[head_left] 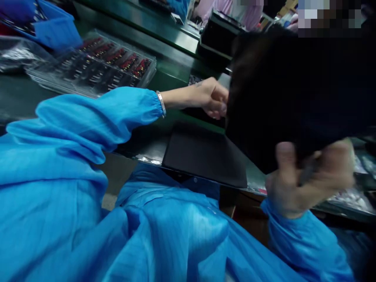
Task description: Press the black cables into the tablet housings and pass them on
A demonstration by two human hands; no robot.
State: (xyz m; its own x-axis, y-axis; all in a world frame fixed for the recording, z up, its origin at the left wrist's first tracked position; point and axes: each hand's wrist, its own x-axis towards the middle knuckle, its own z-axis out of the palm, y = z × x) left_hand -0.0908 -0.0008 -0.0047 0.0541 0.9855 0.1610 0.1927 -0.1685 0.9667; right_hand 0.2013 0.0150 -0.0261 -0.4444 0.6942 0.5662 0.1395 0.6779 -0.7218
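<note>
Left hand (210,98) curls on the far edge of the black panel (293,98) at twelve o'clock over the counter (173,74). Right hand (305,178) clamps its near edge at four o'clock. Blurred, dark, matte, tilted; such edge-only grips could let it slide onto the flat pad (205,156).

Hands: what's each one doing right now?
Left hand: curled at the edge of the big black panel.
Right hand: closed, gripping the panel's lower edge.
</note>
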